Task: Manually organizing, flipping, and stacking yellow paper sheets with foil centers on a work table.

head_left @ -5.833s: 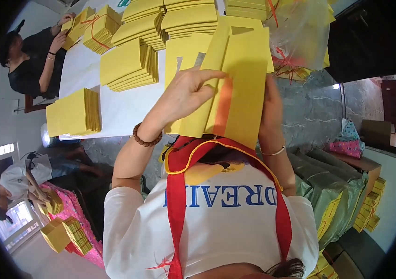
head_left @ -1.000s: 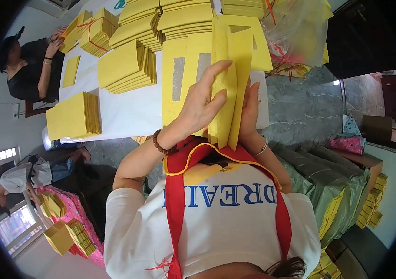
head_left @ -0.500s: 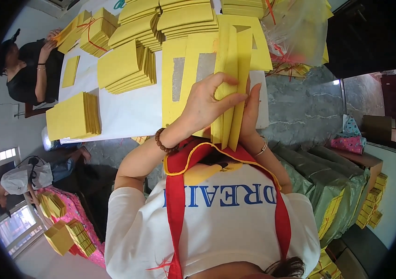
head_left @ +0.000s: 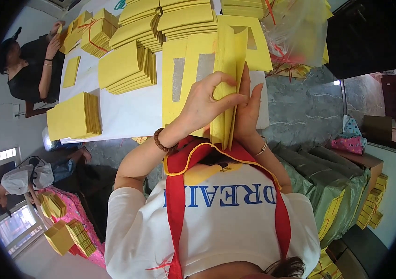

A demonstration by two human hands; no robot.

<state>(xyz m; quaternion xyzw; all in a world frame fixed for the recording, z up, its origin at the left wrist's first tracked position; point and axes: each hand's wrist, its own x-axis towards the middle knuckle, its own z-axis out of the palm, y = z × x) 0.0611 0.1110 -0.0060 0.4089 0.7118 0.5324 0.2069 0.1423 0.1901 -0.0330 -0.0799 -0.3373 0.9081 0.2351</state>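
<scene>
A bundle of folded yellow paper [head_left: 226,51] stands on edge at the table's near side, its folds fanned slightly apart. My left hand [head_left: 209,100] grips it from the left, thumb and fingers closed around the folds. On its right side my right hand [head_left: 249,111] is held with fingers stretched out and apart, close against the paper; whether the palm touches it is partly hidden. Under and beside the bundle lie flat yellow sheets [head_left: 172,51] with silver-grey rectangles.
Stacks of folded yellow paper [head_left: 123,67] cover much of the white table [head_left: 130,109]. A red-tied bundle [head_left: 99,32] is at the far left, near a person in black [head_left: 30,69]. A clear plastic bag [head_left: 295,35] sits far right. Wrapped packages [head_left: 321,172] stand on the right-hand floor.
The loose fold on the bundle's right has closed in toward the rest. My right hand's fingers now show more, spread beside it. The left hand stays nearly still.
</scene>
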